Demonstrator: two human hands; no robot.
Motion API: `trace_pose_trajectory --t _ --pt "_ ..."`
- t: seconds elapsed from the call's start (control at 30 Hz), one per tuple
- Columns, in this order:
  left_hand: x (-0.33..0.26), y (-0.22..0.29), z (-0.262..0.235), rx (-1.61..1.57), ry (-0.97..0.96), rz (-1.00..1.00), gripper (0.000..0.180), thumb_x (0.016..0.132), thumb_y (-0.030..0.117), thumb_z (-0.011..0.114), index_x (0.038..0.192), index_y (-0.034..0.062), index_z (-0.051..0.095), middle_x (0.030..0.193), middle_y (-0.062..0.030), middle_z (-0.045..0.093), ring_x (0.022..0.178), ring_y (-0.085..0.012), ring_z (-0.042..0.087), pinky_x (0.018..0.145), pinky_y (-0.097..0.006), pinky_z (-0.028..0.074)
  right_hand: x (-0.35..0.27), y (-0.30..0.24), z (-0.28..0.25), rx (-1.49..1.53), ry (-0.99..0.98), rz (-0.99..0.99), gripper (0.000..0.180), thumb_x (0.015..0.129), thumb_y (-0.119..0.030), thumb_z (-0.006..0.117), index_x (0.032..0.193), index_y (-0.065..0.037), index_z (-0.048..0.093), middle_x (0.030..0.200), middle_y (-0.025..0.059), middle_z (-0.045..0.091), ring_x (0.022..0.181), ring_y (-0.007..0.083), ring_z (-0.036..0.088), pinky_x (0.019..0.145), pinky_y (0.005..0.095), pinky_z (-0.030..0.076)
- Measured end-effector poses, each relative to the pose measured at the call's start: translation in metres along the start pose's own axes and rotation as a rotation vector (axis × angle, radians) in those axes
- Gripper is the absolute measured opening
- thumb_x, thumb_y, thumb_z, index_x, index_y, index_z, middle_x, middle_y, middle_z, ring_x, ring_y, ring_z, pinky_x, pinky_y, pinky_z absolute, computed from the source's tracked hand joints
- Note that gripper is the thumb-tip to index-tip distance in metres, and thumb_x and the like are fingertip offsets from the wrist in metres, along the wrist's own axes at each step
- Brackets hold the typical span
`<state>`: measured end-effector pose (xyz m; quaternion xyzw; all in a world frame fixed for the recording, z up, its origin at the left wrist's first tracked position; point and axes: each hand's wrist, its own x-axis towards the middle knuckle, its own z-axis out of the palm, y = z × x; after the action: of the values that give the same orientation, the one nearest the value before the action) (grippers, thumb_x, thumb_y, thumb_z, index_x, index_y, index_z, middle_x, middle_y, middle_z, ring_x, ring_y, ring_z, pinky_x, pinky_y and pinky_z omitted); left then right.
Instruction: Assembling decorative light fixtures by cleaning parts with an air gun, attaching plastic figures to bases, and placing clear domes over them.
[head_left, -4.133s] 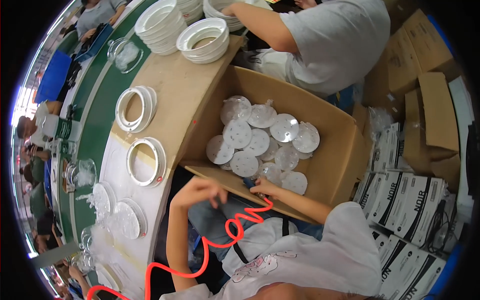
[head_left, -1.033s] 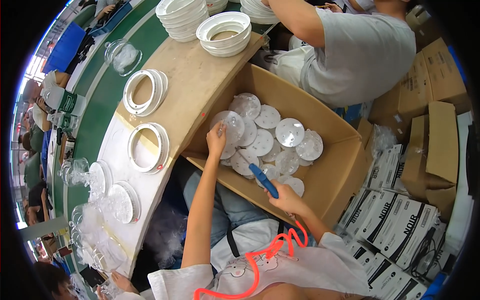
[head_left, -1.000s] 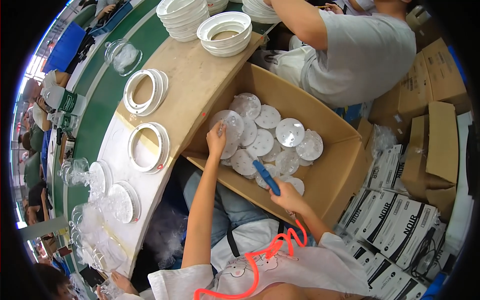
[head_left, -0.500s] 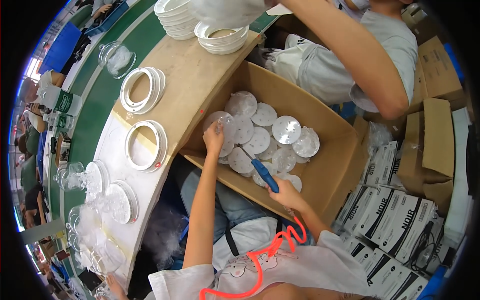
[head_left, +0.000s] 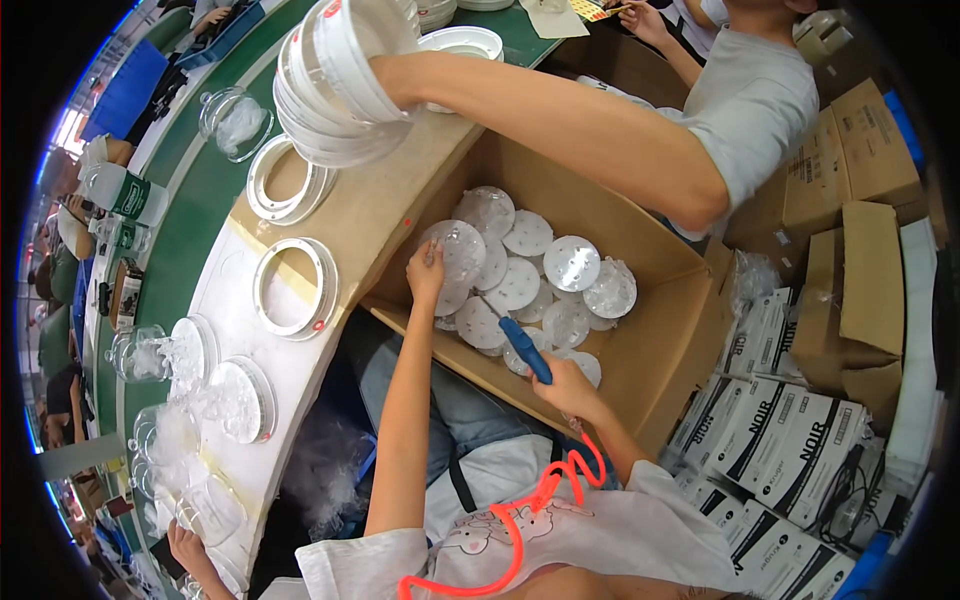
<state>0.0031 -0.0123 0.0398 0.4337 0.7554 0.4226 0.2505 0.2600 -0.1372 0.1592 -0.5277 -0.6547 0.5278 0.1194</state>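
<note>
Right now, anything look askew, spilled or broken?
Oddest is the stack of white rings: tilted steeply rather than standing upright, a co-worker's arm reaching into it. Discs in the cardboard box lie jumbled, possibly normal. No spill or breakage evident.

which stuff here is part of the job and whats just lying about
In use: blue tool in the right hand; red cord; discs, one touched by the left hand; open box holding them.

Apparently just lying about: white cartons; green-labelled bottle.
</note>
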Motion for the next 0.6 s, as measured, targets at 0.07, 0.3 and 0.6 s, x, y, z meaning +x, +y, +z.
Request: trace_pose_trajectory --t 0.07,0.3,0.6 --pt "0.001 0.002 0.002 -0.003 0.001 0.016 0.034 0.082 0.03 0.06 0.103 0.0027 0.062 0.093 -0.0193 0.064 0.091 -0.0328 0.062 0.078 -0.034 0.047 -0.001 0.008 0.001 -0.023 0.006 -0.026 0.019 0.071 -0.011 0.056 0.087 -0.001 0.056 0.072 0.0196 0.061 0.07 0.0365 0.06 0.065 0.0411 0.046" --pt "0.002 -0.006 -0.001 0.024 0.025 0.008 0.035 0.082 0.03 0.06 0.103 0.0021 0.062 0.093 -0.0195 0.064 0.092 -0.0328 0.061 0.079 -0.036 0.047 -0.003 0.006 -0.004 -0.068 0.025 -0.013 0.02 0.069 -0.011 0.057 0.086 -0.002 0.056 0.069 0.0202 0.06 0.067 0.0373 0.06 0.063 0.0416 0.047" --pt "0.008 -0.019 0.007 -0.115 -0.106 -0.057 0.029 0.083 0.022 0.06 0.101 -0.0001 0.063 0.089 -0.0128 0.066 0.084 -0.0214 0.063 0.074 -0.031 0.047 -0.002 0.002 0.003 -0.123 -0.052 -0.139 0.021 0.069 -0.013 0.057 0.087 -0.001 0.055 0.069 0.0211 0.059 0.066 0.0383 0.059 0.061 0.0428 0.046"
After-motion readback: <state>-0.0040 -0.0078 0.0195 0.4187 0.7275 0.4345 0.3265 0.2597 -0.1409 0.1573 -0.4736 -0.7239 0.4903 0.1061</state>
